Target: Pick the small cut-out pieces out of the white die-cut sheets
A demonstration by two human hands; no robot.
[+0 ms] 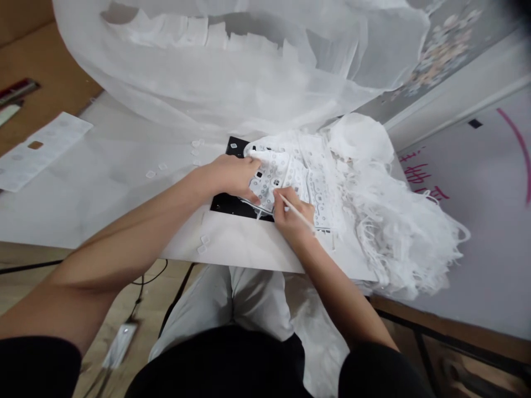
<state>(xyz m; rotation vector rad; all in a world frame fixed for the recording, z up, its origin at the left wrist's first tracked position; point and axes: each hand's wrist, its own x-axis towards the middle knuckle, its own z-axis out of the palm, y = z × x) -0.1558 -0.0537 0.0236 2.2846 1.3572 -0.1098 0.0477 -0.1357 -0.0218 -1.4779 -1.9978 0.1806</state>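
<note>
patterned white sheet (286, 160) on black mat (226, 204), prob. only partway done

sheet lay nr the front edge of the bench (244, 239), toward its r end. l hand (233, 176) pressed it, thumb & fingers apart; r hand (293, 214) had its grip clamped on a thin white tool (297, 211), tip hard to make out. done, as far as seen: a few openings w/ black showing thru; loose diamond bits (151, 174) lay farther l. left, judging by pattern: lots of rings & shapes that looked uncut, tho too small to be sure. shreds (409, 232) heaped at bench's r end.
</note>
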